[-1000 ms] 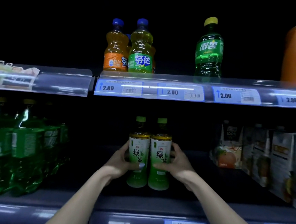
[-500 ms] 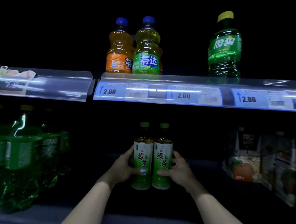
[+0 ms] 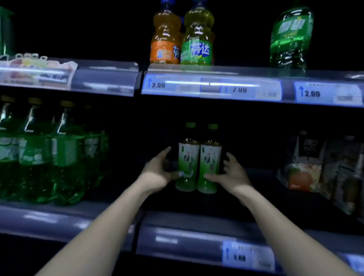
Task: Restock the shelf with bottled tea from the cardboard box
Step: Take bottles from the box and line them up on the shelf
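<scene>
Two green tea bottles stand upright side by side, deep on the dark middle shelf (image 3: pixel 226 205): the left tea bottle (image 3: pixel 187 159) and the right tea bottle (image 3: pixel 210 160). Both have green caps and white-green labels. My left hand (image 3: pixel 157 172) is beside the left bottle with its fingers stretched out and its thumb touching the bottle low down. My right hand (image 3: pixel 232 174) flanks the right bottle with fingers spread apart from it, only the thumb near its lower part. The cardboard box is out of view.
Large green soda bottles (image 3: pixel 39 151) fill the middle shelf's left side; juice cartons (image 3: pixel 323 166) stand at the right. The upper shelf holds an orange soda (image 3: pixel 165 31), a yellow-green soda (image 3: pixel 198 33) and a green soda (image 3: pixel 291 38). Price-tag rails (image 3: pixel 211 87) run along the shelf edges.
Both hands pushed the two tea bottles further back on the shelf. The fingers that were curled round the bottles have since loosened and spread. The camera moved closer and tilted.
</scene>
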Demonstrator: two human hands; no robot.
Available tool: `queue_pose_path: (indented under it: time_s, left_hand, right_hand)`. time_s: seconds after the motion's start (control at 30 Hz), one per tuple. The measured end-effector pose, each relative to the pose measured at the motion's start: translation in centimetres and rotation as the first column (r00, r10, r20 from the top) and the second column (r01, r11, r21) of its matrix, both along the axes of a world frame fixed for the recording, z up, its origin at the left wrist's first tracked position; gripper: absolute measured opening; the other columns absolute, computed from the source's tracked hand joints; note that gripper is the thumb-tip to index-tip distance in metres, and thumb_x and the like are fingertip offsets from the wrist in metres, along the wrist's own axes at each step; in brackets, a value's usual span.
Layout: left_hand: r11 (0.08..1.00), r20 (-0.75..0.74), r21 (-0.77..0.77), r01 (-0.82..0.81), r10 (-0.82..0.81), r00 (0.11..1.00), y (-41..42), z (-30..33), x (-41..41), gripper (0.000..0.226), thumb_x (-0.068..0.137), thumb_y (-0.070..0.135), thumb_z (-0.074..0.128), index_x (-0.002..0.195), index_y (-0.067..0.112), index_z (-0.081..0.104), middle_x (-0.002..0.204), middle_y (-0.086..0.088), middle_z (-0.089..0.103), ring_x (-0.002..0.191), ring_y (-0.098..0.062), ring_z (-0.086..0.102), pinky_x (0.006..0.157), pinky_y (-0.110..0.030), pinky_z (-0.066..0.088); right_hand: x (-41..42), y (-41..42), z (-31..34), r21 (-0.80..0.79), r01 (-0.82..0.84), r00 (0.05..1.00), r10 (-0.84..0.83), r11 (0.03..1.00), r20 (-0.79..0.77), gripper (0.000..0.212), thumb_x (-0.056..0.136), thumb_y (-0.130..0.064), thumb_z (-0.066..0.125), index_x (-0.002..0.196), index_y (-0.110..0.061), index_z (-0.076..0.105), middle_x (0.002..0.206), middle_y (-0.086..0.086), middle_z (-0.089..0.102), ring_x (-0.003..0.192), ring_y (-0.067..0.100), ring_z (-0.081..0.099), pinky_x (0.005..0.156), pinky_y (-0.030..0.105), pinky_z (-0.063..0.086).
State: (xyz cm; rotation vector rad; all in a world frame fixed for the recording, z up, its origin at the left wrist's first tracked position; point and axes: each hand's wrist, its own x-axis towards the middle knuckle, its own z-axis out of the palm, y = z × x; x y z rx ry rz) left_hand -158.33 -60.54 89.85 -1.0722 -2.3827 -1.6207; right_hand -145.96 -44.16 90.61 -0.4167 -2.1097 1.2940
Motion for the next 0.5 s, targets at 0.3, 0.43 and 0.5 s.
queue_pose_path:
  time_s: [0.3, 0.43, 0.5]
  left_hand:
    - [0.977, -0.078, 0.102, 0.187, -0.179, 0.981, -13.4, -5.1, 11.6, 0.033, 0.078, 0.019, 0.072, 0.107, 0.032, 0.061, 0.089, 0.003, 0.067, 0.081, -0.014, 0.065, 0.078, -0.026, 0.052]
    - [0.977, 0.065, 0.045, 0.21, -0.213, 0.975, -19.0, -12.9, 15.5, 0.025, 0.078, 0.023, 0.069, 0.1, 0.031, 0.065, 0.084, 0.002, 0.07, 0.076, -0.011, 0.065, 0.073, -0.021, 0.051]
    - [0.975, 0.176, -0.031, 0.218, -0.209, 0.962, -21.1, -18.3, 17.0, 0.023, 0.075, 0.025, 0.068, 0.096, 0.034, 0.065, 0.082, 0.002, 0.069, 0.074, -0.008, 0.062, 0.072, -0.018, 0.05]
  right_hand:
    - [10.7, -14.1, -6.5, -0.063, -0.105, 0.977, 0.091, 0.992, -0.191, 0.029, 0.071, -0.007, 0.078, 0.095, -0.019, 0.065, 0.093, 0.009, 0.072, 0.081, 0.011, 0.068, 0.077, 0.017, 0.055]
    - [14.4, -18.8, -14.5, -0.131, -0.142, 0.985, 0.127, 0.981, -0.118, 0.03, 0.07, -0.006, 0.079, 0.088, -0.026, 0.066, 0.085, 0.003, 0.072, 0.078, 0.008, 0.069, 0.073, 0.014, 0.052]
    - [16.1, -20.1, -20.0, -0.216, -0.147, 0.989, 0.151, 0.965, 0.002, 0.031, 0.07, -0.006, 0.079, 0.088, -0.027, 0.066, 0.085, 0.002, 0.072, 0.075, 0.006, 0.068, 0.072, 0.016, 0.053]
